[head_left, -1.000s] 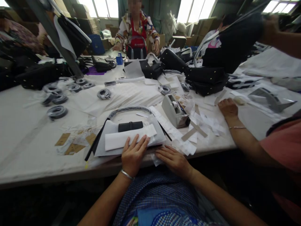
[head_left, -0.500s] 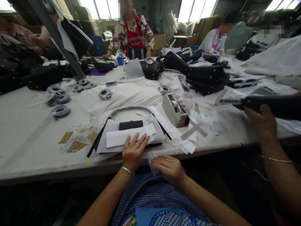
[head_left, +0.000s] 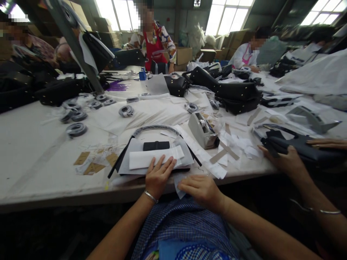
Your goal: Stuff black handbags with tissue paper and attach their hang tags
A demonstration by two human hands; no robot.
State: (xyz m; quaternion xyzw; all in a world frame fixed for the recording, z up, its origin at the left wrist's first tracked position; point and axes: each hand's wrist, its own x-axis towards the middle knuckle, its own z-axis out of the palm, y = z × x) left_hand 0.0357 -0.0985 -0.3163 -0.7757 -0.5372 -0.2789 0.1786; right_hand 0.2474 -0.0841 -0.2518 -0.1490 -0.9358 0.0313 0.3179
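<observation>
While we sit at the white-covered table [head_left: 35, 169], our flat black handbag [head_left: 118, 163] lies by its near edge, just beyond our hands, its plastic-wrapped carrying handle [head_left: 155, 127] arching toward twelve o'clock. Over the bag's face spreads a pale sheet [head_left: 135, 147], and on this we see a black banded tab [head_left: 155, 145] with a white foam-like strip [head_left: 141, 160] on the near side of it. Our left hand [head_left: 159, 177] presses down on the strip's right part, palm downward, the fingers straight and slightly apart. At five o'clock from the bag, our right hand [head_left: 202, 191] has its fingers bent and together, clamped on a small clear plastic piece [head_left: 179, 186] that hangs at the table edge; its thumb is mostly hidden from us. Taking the bag as our dial's centre, we find brown cards [head_left: 93, 168] at nine o'clock and a wrapped grey coil [head_left: 76, 129] toward ten. At two o'clock stands a grey tape dispenser [head_left: 203, 131], with stacked black bags [head_left: 235, 95] well beyond it. At three o'clock, near the table edge, a co-worker's hand [head_left: 292, 166] touches another black handbag [head_left: 320, 155]. Far off at twelve, we see a person in a red apron [head_left: 155, 50].
</observation>
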